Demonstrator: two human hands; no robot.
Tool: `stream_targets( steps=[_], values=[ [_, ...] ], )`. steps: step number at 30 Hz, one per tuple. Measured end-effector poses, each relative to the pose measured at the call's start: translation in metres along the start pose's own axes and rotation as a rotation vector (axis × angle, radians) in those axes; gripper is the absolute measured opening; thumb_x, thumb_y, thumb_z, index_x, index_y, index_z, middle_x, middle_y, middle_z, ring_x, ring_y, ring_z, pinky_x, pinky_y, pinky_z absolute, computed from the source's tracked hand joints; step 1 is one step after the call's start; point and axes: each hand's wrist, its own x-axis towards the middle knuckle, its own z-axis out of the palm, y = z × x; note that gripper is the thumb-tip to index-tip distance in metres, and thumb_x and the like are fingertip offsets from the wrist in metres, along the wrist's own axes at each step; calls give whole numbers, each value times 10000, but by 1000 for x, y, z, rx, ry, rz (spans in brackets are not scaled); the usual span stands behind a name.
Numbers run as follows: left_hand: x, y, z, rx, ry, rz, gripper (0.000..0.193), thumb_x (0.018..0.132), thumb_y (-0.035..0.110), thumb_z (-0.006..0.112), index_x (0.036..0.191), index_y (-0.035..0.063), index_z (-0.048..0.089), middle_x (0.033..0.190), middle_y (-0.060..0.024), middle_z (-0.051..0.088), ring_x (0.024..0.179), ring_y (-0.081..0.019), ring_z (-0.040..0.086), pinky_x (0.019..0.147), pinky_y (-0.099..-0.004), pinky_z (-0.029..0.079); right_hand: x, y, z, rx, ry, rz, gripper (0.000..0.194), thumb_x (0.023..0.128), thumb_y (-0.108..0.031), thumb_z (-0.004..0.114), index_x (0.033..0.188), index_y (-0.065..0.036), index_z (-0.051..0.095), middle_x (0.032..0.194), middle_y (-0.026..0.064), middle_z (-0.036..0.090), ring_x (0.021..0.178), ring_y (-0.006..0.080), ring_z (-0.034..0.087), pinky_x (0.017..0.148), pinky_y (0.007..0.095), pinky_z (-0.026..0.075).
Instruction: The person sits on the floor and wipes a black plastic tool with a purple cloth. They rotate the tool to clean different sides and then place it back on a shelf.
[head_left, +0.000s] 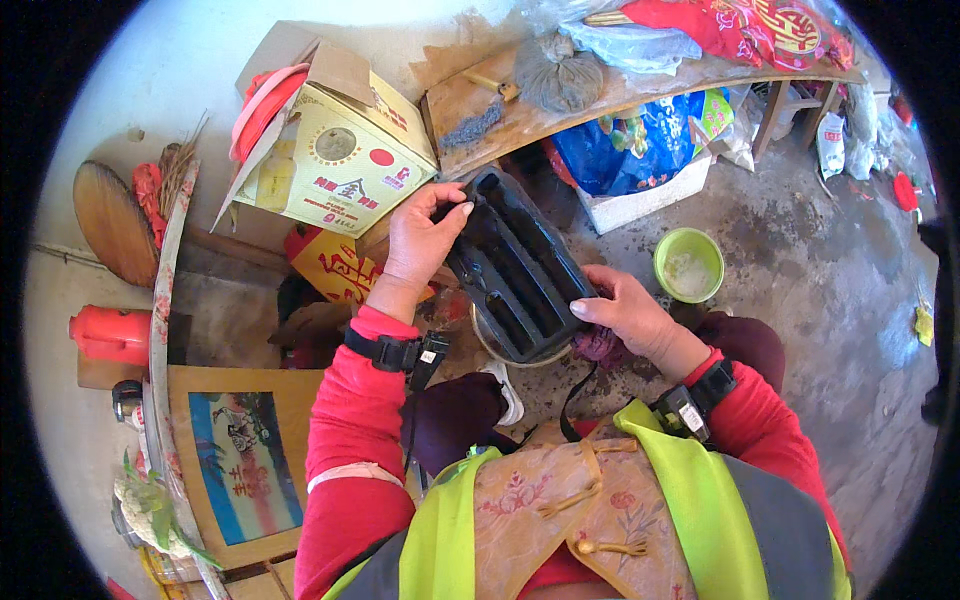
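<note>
A dark, wet-looking tray (517, 262) with long parallel grooves hangs tilted between my two hands. At its upper left corner, my left hand (424, 232) pinches the rim between thumb and fingers. My right hand (619, 311) grips the lower right side, thumb on the near edge. Just below that hand shows a purple bundle (598, 346), perhaps a cloth; whether my fingers touch it I cannot tell. Under the tray, the rim of a round basin (486, 343) peeks out, and its inside is mostly hidden.
A green bowl (688, 266) with cloudy liquid stands on the concrete floor to the right. Ahead, a wooden bench (469, 105) carries bags, above a white box (649, 196) with a blue bag. Leftward are a printed carton (345, 157) and a wooden cabinet (184, 465) with a cauliflower (146, 517) above.
</note>
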Motion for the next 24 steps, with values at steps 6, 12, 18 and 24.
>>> stream_targets(
  steps=[6, 12, 18, 24],
  values=[
    [10, 1, 6, 15, -3, -20, 143, 834, -26, 665, 970, 11, 643, 1023, -52, 657, 885, -85, 591, 801, -234, 487, -1, -10, -2, 17, 66, -100, 487, 822, -210, 690, 1200, 60, 543, 1059, 66, 623, 955, 109, 552, 901, 273, 444],
    [23, 12, 10, -88, 17, -54, 120, 821, 24, 681, 938, 6, 662, 842, -20, 665, 741, -71, 588, 685, -223, 486, 2, -7, -9, -167, 140, -104, 541, 810, -217, 696, 1226, 81, 520, 1075, 79, 619, 976, 129, 551, 908, 283, 441],
    [29, 26, -2, 181, -143, -73, 170, 833, 30, 665, 999, -4, 654, 933, -45, 678, 818, -89, 610, 760, -237, 497, 3, -5, -11, -57, 123, -103, 554, 805, -210, 691, 1242, 83, 515, 1100, 79, 614, 979, 126, 546, 915, 278, 435],
    [37, 41, -7, 467, -224, 166, 174, 831, 49, 680, 1000, 18, 649, 872, -4, 650, 805, -71, 590, 759, -228, 489, 2, -7, -10, -46, 70, -94, 552, 813, -227, 675, 1246, 77, 518, 1082, 71, 615, 970, 120, 544, 895, 275, 443]
  ],
)
